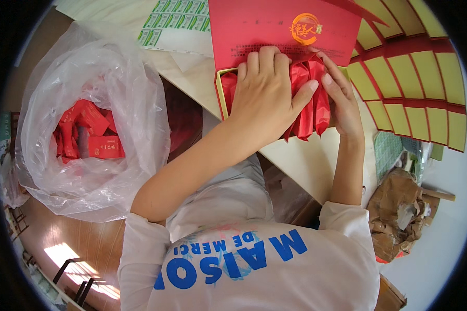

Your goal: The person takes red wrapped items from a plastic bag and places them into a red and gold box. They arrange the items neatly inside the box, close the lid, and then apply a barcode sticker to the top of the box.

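A red cardboard gift box (219, 93) with a yellow inner rim stands on the pale tabletop, its printed lid (253, 31) raised at the back. Red foil sachets (300, 76) lie in a row in it, and several stick out over its front edge. My left hand (264, 83) lies across the sachets, fingertips at the far side inside the box, thumb over the packets. Against the right end of the row, my right hand (340, 99) holds the outermost sachets with fingers and thumb. What lies under my left palm is hidden.
A clear plastic bag (140, 116) with more red sachets (91, 116) stands open at left. Sheets of green-white stickers (179, 17) lie on the table (307, 167) at the back. Stacked yellow-and-red boxes (408, 74) rise at right, above a crumpled brown carton (393, 210).
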`<act>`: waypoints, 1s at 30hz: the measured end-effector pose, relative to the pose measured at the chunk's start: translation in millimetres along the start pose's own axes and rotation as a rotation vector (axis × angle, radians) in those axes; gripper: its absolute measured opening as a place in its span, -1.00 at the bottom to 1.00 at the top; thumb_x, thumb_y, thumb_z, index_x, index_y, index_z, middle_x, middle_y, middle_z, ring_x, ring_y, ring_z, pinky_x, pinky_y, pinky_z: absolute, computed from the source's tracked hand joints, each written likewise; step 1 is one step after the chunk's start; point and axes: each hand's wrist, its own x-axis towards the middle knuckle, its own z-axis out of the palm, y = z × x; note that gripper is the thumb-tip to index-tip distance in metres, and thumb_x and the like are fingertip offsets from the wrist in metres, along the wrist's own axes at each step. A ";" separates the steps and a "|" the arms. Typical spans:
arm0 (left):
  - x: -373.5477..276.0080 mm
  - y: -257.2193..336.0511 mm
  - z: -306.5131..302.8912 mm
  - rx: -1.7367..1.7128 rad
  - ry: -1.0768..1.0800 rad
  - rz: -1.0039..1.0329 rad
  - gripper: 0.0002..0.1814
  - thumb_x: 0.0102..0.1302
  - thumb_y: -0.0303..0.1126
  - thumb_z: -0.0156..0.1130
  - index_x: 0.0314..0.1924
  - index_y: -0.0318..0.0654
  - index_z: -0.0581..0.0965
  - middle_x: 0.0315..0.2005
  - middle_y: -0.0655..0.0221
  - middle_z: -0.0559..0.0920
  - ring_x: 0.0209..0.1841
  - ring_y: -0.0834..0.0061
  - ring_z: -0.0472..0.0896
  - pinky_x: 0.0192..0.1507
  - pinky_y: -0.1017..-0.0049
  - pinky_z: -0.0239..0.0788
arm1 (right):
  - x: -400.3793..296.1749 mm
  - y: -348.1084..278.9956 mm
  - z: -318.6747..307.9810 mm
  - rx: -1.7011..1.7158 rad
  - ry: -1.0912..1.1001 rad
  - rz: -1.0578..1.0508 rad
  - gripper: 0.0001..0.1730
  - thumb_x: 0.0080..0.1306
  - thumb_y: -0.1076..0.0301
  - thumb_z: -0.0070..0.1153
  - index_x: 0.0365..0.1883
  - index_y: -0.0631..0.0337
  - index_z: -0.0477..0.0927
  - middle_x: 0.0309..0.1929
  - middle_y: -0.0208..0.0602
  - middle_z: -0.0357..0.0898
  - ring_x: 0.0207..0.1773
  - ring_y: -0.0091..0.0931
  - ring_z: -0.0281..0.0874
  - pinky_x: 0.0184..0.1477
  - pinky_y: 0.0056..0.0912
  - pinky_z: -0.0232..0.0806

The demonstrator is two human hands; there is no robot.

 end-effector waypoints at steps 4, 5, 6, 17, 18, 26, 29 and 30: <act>-1.2 -6.4 -2.9 -0.201 0.112 0.037 -0.62 0.36 -0.14 0.17 0.01 -0.28 0.47 -0.06 0.11 0.43 0.02 0.09 0.39 0.08 0.20 0.20 | 3.8 5.7 -3.7 -0.010 -0.102 0.011 -0.47 0.40 0.21 0.12 0.28 0.26 0.41 -0.03 -0.42 0.50 0.02 -0.62 0.41 0.12 -0.53 0.24; -0.7 -10.4 -2.0 -0.200 0.100 0.038 -0.62 0.36 -0.14 0.17 0.01 -0.28 0.47 -0.06 0.11 0.43 0.02 0.09 0.39 0.08 0.20 0.20 | 2.9 8.9 -3.6 -0.002 -0.094 0.015 -0.47 0.40 0.21 0.12 0.28 0.26 0.41 -0.03 -0.42 0.50 0.02 -0.62 0.41 0.12 -0.53 0.24; 1.2 -15.1 -1.7 -0.212 0.110 0.050 -0.64 0.33 -0.15 0.20 -0.07 -0.29 0.49 -0.14 0.12 0.45 -0.07 0.09 0.41 0.00 0.19 0.23 | 3.1 11.4 -3.9 -0.019 -0.107 0.003 -0.46 0.39 0.22 0.14 0.27 0.26 0.42 -0.04 -0.41 0.50 0.02 -0.62 0.41 0.11 -0.53 0.25; 4.7 -11.3 2.6 0.009 0.147 0.060 -0.68 0.24 -0.28 0.31 -0.09 -0.29 0.52 -0.21 0.21 0.48 -0.13 0.16 0.48 -0.07 0.24 0.34 | -1.1 11.9 1.6 -0.198 -0.106 0.034 -0.44 0.37 0.18 0.20 0.28 0.17 0.43 0.02 -0.26 0.55 -0.17 -0.61 0.47 -0.17 -0.55 0.38; 5.4 -10.7 4.7 0.010 0.151 0.057 -0.68 0.24 -0.28 0.31 -0.09 -0.29 0.52 -0.21 0.21 0.48 -0.13 0.16 0.48 -0.07 0.24 0.34 | -1.3 13.1 3.9 -0.200 -0.110 0.032 -0.44 0.37 0.18 0.20 0.28 0.17 0.43 0.02 -0.26 0.55 -0.17 -0.61 0.47 -0.17 -0.55 0.38; 6.3 -17.5 -9.1 -0.040 0.128 0.121 -0.66 0.19 -0.38 0.32 -0.04 -0.28 0.50 -0.20 0.22 0.47 -0.12 0.25 0.50 -0.06 0.30 0.38 | -4.4 4.7 17.7 -0.563 -0.031 -0.019 -0.22 0.26 0.26 0.30 0.34 0.14 0.16 -0.09 -0.08 0.61 -0.37 -0.47 0.56 -0.37 -0.45 0.41; -18.1 -32.6 -38.3 -0.286 0.257 0.052 -0.79 0.25 -0.45 0.24 -0.10 -0.27 0.53 -0.22 0.25 0.51 -0.13 0.29 0.52 -0.11 0.38 0.37 | -6.3 5.9 18.5 -0.646 0.030 -0.134 -0.42 0.34 0.24 0.22 0.20 0.26 0.27 -0.21 -0.14 0.60 -0.45 -0.52 0.55 -0.38 -0.45 0.42; -34.3 -36.9 -50.8 -0.341 0.303 -0.020 -0.83 0.29 -0.48 0.18 -0.11 -0.27 0.54 -0.22 0.25 0.52 -0.16 0.32 0.53 -0.12 0.41 0.37 | -7.2 3.2 18.3 -0.561 0.086 -0.002 -0.54 0.39 0.24 0.14 0.14 0.29 0.34 -0.24 -0.18 0.59 -0.43 -0.53 0.54 -0.39 -0.46 0.41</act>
